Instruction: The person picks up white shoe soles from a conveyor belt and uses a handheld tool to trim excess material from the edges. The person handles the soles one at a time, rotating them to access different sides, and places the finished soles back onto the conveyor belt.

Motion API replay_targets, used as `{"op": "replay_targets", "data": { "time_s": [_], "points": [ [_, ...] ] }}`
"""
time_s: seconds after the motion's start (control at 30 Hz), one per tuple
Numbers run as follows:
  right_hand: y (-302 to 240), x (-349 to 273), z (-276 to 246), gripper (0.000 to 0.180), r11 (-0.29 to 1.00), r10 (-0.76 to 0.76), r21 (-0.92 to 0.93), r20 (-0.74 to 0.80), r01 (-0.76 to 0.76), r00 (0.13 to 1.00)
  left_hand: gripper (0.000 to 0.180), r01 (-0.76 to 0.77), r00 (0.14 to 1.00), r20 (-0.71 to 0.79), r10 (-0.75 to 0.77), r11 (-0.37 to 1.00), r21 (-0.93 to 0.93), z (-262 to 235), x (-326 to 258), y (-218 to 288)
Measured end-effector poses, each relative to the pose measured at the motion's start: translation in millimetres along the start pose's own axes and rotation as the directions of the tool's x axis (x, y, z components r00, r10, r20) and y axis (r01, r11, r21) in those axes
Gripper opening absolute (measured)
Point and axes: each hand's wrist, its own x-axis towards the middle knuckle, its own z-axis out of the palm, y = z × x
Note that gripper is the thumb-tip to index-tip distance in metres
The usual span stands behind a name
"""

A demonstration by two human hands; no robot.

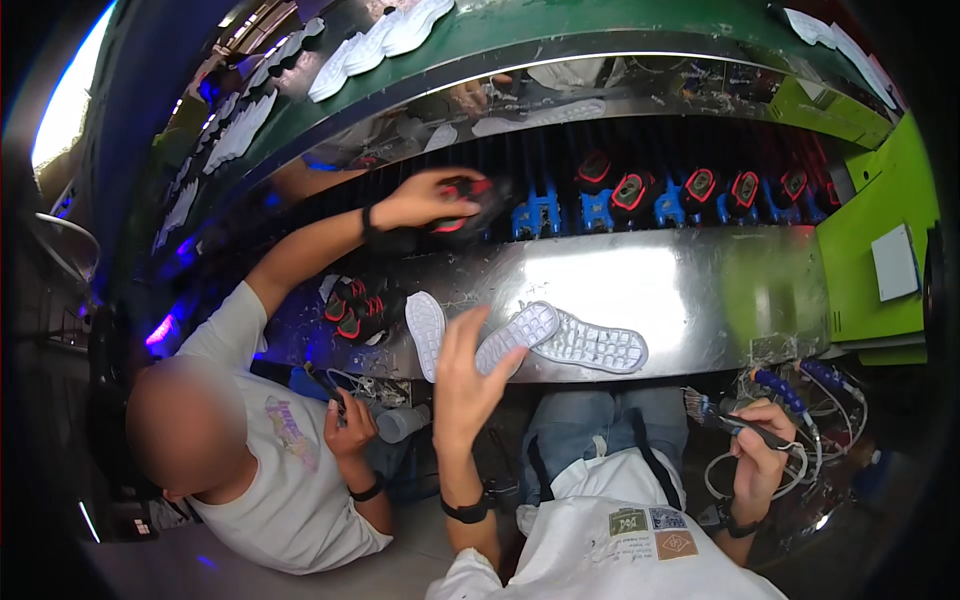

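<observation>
On the steel surface [640, 290] lie three white soles, your left hand [465, 385] spread open touching the middle sole [515, 335], while your right hand [760, 450] is clamped on one brush [725, 418] at the lower right.

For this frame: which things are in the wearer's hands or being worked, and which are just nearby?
In hand:
left hand touching a white sole
right hand holding a brush

Nearby:
second sole
third sole
black-and-red shoes on the conveyor
co-worker's hand

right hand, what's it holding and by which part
The right hand holds a dark glue brush by its handle; bristles point left.
</observation>
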Motion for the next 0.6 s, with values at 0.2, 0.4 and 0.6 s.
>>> {"op": "replay_targets", "data": {
  "time_s": [0.2, 0.4, 0.6],
  "points": [
    [23.3, -1.0, 34.7, 0.02, 0.995, 0.097, -0.006, 0.082, -0.097, 0.992, 0.103, 0.072, 0.994, 0.073, -0.08, 0.992, 0.106, 41.7, -40.7, -88.3],
    [28.1, -1.9, 50.4, 0.017, 0.984, 0.174, -0.044, 0.019, -0.173, 0.985, 0.091, 0.013, 0.984, 0.176, -0.028, 0.996, 0.086, 64.1, -19.5, -83.0],
    [8.8, 1.2, 52.8, 0.02, 0.984, 0.152, 0.063, 0.162, -0.164, 0.975, 0.092, -0.22, 0.97, 0.06, 0.234, 0.96, -0.173, -40.3, 9.4, 26.5]
  ]
}}
